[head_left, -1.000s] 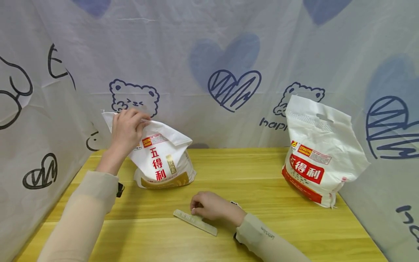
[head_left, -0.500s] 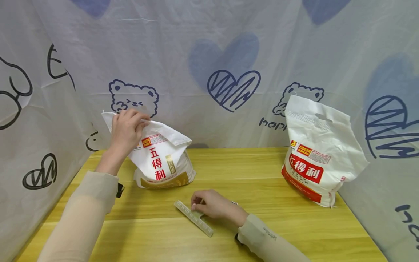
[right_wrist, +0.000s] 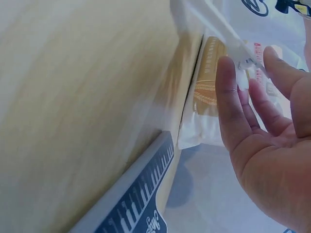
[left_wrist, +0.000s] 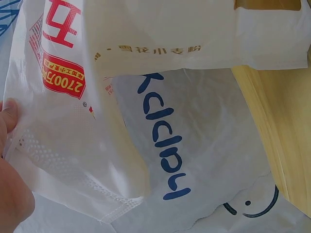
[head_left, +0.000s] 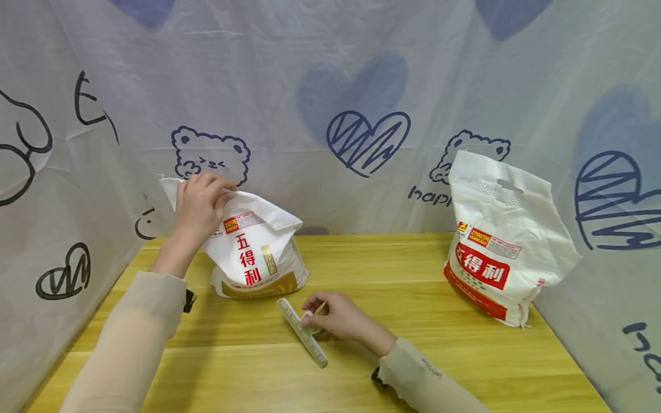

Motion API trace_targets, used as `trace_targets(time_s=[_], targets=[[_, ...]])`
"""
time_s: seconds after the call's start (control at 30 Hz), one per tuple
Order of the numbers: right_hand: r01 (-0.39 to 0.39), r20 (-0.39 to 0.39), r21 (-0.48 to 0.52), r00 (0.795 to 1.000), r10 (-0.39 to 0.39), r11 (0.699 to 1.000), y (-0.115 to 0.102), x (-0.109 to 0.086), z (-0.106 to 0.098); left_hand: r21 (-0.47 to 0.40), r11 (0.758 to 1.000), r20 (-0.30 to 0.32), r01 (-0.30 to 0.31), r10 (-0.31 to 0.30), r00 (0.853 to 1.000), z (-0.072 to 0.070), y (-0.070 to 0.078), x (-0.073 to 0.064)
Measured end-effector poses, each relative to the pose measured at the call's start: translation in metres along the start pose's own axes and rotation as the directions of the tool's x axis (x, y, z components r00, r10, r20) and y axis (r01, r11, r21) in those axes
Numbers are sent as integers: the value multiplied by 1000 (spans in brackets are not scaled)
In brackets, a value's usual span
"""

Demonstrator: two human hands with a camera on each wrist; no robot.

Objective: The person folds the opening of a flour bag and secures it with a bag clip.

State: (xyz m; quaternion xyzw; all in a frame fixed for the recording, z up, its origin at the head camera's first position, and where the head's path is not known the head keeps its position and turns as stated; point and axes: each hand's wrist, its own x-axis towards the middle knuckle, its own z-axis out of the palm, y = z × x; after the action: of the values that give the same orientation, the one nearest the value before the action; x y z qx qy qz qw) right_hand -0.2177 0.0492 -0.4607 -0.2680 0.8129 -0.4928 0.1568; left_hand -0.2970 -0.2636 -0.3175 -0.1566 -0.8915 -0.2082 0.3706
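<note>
My left hand (head_left: 198, 206) grips the folded top of a white flour bag (head_left: 273, 241) with red characters and a gold base, standing on the table at the left. In the left wrist view, part of that hand (left_wrist: 14, 184) holds the pale bag (left_wrist: 53, 126) by its upper edge. The thumb and fingers of my right hand (head_left: 335, 315) pinch the tab of a long, translucent plastic bag clip (head_left: 302, 332), in front of the bag. The right wrist view shows this hand (right_wrist: 272, 136) around the tab of the clip (right_wrist: 218, 24).
Another white flour bag (head_left: 490, 241), with a red label and a punched handle slot, stands at the right of the wooden table (head_left: 382, 269). A printed cloth (head_left: 279, 109) surrounds the table. The right wrist view includes a dark, white-printed object (right_wrist: 141, 189) along its bottom.
My right hand has moved slightly, and the bag clip has turned to a steeper slant, its far end now closer to the left bag. The left hand has kept its grip there.
</note>
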Motion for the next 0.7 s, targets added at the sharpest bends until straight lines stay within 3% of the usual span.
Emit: trace_targets(time_s=[0.47, 0.7], targets=[[34, -140, 54, 990, -26, 998, -7, 1, -8, 0, 1000, 4, 1, -1, 1000, 0, -1, -1], [102, -228, 177, 972, -60, 979, -10, 6, -16, 2, 1000, -7, -8, 8, 1000, 1, -3, -2]])
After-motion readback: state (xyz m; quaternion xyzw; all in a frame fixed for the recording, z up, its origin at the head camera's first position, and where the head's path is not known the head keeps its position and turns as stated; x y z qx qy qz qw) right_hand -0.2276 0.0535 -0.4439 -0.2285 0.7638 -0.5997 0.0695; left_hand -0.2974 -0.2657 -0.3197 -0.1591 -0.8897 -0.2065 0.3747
